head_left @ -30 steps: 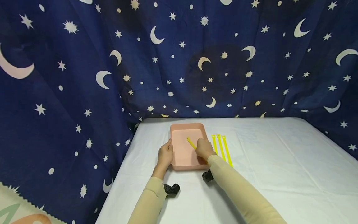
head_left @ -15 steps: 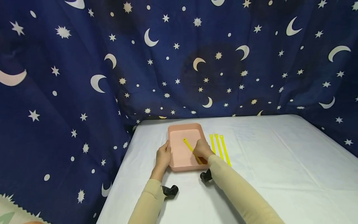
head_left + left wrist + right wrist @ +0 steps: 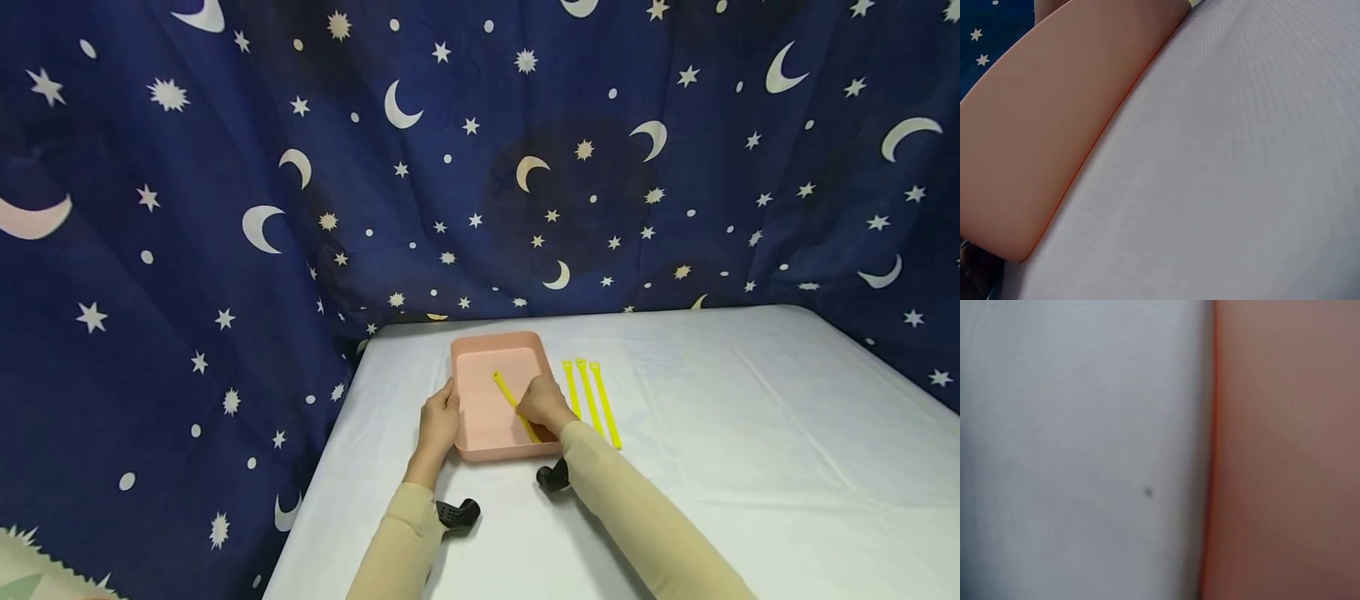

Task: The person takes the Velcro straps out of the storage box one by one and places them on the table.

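A pink rectangular tray [image 3: 489, 454] rests on the white-covered table. My left hand [image 3: 438, 421] grips its left side, with the thumb at the rim. Inside the tray a yellow cable strap [image 3: 507, 389] with a slotted head lies slantwise, its head toward the far end. My right hand [image 3: 543, 402] reaches over the tray's right side and pinches this strap near its middle; the fingertips are partly hidden. In the left wrist view the tray's outer wall [image 3: 1054, 125] fills the upper left. The right wrist view is blurred and shows only tray wall [image 3: 1285, 450] and cloth.
Three more yellow straps [image 3: 606, 404] lie side by side just right of the tray, partly behind the right forearm. White cloth [image 3: 750, 433] covers the table. A dark blue curtain [image 3: 450, 208] with moons and stars hangs behind and to the left. Black wrist-worn devices [image 3: 459, 514] show below both hands.
The strap's tail end has come into view below my right hand, and the strap now lies straighter in the tray. My left hand stays on the tray; the view has shifted slightly.
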`<state>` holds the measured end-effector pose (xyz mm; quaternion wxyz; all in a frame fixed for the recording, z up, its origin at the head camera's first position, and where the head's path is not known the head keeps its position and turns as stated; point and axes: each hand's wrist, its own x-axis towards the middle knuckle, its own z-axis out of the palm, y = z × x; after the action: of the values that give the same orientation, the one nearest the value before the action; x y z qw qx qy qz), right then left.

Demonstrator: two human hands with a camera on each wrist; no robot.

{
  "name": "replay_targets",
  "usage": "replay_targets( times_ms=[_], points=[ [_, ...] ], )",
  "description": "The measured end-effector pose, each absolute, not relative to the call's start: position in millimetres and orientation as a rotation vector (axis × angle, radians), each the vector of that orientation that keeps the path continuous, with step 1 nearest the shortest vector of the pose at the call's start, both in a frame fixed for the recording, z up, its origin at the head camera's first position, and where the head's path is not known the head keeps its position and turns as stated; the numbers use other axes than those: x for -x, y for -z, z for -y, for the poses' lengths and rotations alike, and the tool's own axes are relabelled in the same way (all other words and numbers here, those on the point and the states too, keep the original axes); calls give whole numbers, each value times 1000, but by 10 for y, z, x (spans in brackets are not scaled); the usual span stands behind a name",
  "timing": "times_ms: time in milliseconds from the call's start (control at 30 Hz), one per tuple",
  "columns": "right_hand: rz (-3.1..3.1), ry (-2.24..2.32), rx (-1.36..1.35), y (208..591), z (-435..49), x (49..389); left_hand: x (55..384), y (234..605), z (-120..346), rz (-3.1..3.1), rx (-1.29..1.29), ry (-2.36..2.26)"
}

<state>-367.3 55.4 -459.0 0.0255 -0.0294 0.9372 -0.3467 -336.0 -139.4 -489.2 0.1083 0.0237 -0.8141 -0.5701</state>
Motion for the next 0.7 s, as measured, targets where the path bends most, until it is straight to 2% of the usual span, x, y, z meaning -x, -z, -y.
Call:
replay_targets(
  times_ms=[700],
  points=[
    [-2910,1070,116,4625,-547,3680,3361,4911,1379,2380,-78,1642]
  ],
)
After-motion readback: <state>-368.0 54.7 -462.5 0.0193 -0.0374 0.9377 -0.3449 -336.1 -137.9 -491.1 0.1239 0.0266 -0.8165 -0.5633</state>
